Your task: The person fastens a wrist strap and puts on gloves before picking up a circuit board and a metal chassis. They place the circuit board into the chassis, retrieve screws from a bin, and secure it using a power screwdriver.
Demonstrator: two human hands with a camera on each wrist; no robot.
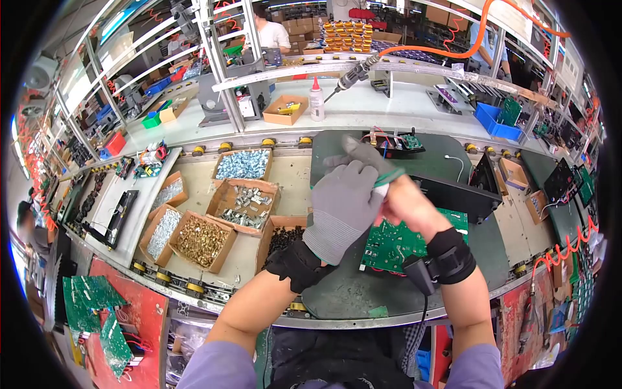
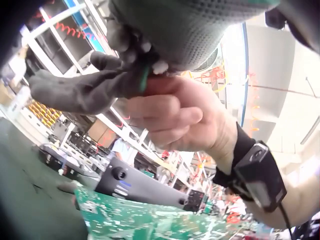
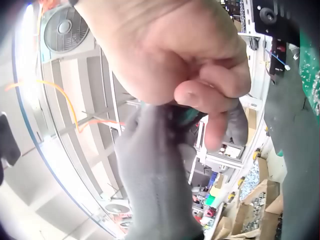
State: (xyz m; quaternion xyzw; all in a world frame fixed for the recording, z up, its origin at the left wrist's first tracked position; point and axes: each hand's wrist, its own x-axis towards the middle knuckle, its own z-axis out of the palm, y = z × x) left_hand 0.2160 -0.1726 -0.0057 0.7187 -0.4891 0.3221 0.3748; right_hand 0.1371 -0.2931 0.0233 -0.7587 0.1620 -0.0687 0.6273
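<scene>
My left hand (image 1: 343,207) wears a grey knitted glove, and its fingers pinch a second grey glove (image 1: 366,155) by the green-edged cuff. That glove points away from me, its fingers partly spread and blurred. The bare right hand (image 1: 414,211) meets the left at the cuff. In the left wrist view, the right hand (image 2: 175,115) has curled fingers against the cuff of the second glove (image 2: 75,92). The right wrist view shows the left hand (image 3: 157,170) just under the right hand (image 3: 175,55); how far any right fingers reach into the glove is hidden.
Below the hands lies a green circuit board (image 1: 389,249) on a dark green mat (image 1: 337,285), beside a black housing (image 1: 453,194). Boxes of small metal parts (image 1: 202,240) stand left. A power driver (image 1: 356,74) hangs above, near a red-capped bottle (image 1: 316,104).
</scene>
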